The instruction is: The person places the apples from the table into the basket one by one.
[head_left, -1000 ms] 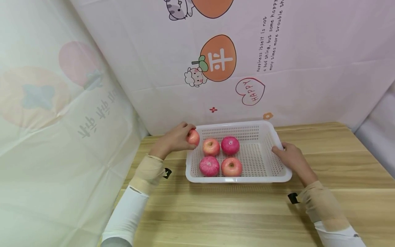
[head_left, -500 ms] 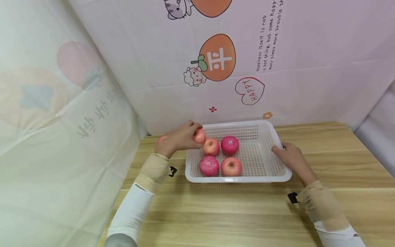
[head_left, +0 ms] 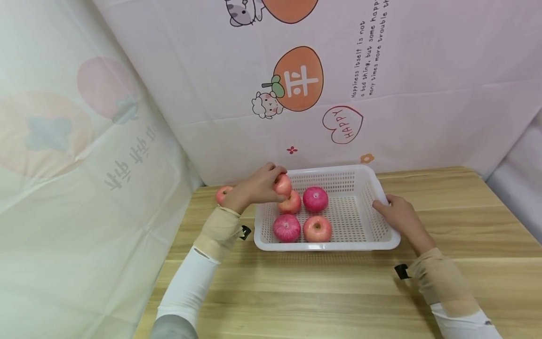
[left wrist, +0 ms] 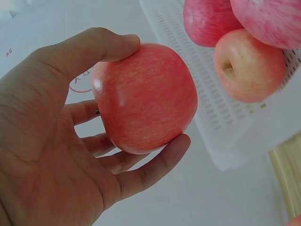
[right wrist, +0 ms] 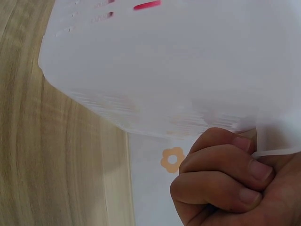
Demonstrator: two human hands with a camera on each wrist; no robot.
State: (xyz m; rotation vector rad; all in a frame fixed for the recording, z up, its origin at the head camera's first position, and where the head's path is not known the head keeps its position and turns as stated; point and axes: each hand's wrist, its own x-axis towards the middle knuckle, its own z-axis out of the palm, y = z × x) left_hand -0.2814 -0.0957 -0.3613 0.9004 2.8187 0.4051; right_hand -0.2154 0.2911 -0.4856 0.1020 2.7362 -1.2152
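Note:
My left hand (head_left: pixel 263 184) grips a red apple (left wrist: pixel 146 99) between thumb and fingers, over the left end of a white plastic basket (head_left: pixel 360 246). Inside the basket sit two pinkish-red apples, one at the front left (head_left: pixel 287 228) and one farther back (head_left: pixel 315 199). A paler apple (head_left: pixel 317 229) lies at the front, and another pale apple (head_left: pixel 292 203) is partly hidden behind the held one. At the basket's right end my right hand (head_left: pixel 398 214) holds the rim, thumb on the inner side; in the right wrist view its fingers (right wrist: pixel 221 165) curl under the edge.
One more apple (head_left: pixel 223 193) rests on the wooden table (head_left: pixel 296 292) left of the basket, partly behind the left wrist. A printed white cloth (head_left: pixel 228 141) hangs along the back edge, and another pale cloth (head_left: pixel 106 212) stands along the left.
My left hand has carried its apple rightward from the basket's left edge to over its inside. The apple on the table has come into sight behind the wrist. My right hand stays put.

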